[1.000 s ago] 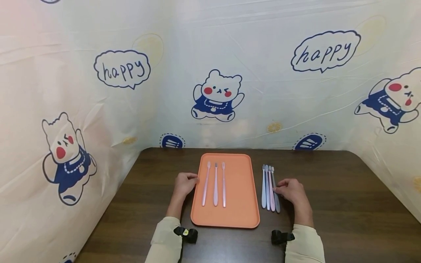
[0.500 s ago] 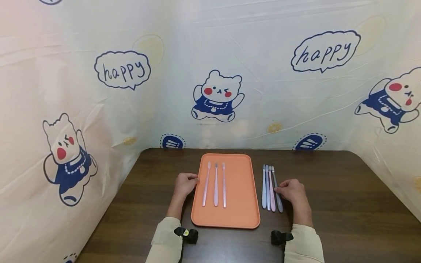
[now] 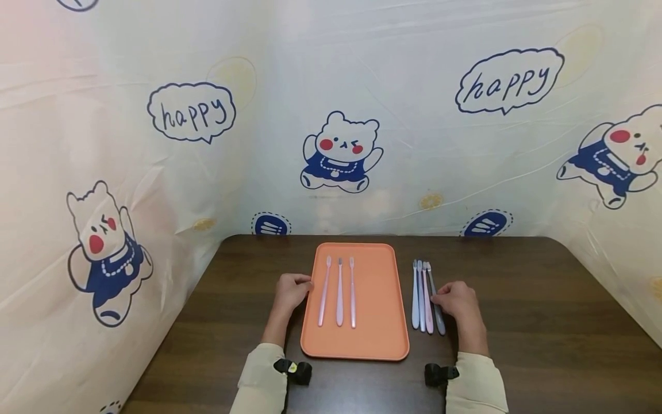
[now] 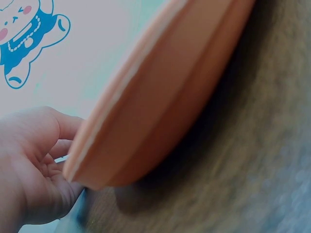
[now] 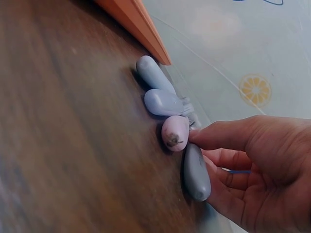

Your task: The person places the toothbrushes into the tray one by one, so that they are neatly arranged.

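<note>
An orange tray lies on the table, my left hand gripping its left rim between thumb and fingers. On it are three pinkish-lilac toothbrushes, side by side with heads pointing away from me. Right of the tray lies a row of a light blue toothbrush, a lavender-blue one, a pink toothbrush and a grey toothbrush. The thumb and fingers of my right hand pinch the grey one's handle, its lower end tilted out from the row. The index fingertip is right by the pink handle.
The dark wooden table extends on both sides of the tray. A printed curtain with bears and "happy" bubbles stands behind and along the sides. Each wrist wears a black strap.
The grey toothbrush's lower end has swung slightly right, away from the pink one, with my right hand on it. My left hand keeps its place on the tray.
</note>
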